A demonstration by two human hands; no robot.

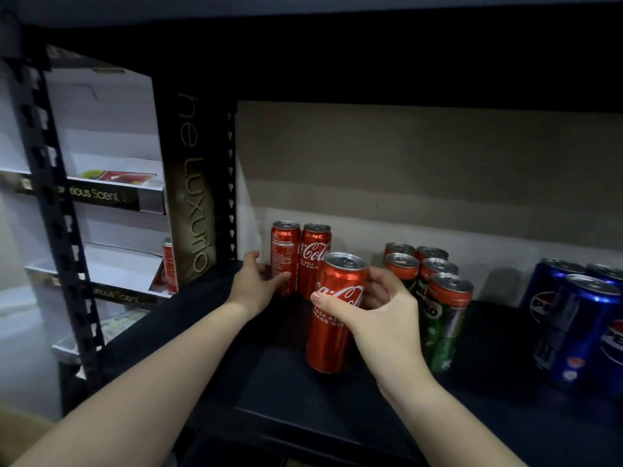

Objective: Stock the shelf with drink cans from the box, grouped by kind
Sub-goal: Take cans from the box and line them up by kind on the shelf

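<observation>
Gripping a tall red aluminium cola can [337,311] upright on the dark shelf board [269,382], the right hand [377,315] curls round it. At ten o'clock, the left hand [256,281] holds the leftmost red can [285,251]; green cans [445,318] stand at three o'clock.

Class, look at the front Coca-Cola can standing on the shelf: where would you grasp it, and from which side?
Grip the front Coca-Cola can round its upper side wall, coming from the right-front as the right hand does. It stands upright, its body is round and smooth, and other cans crowd behind it.
</observation>
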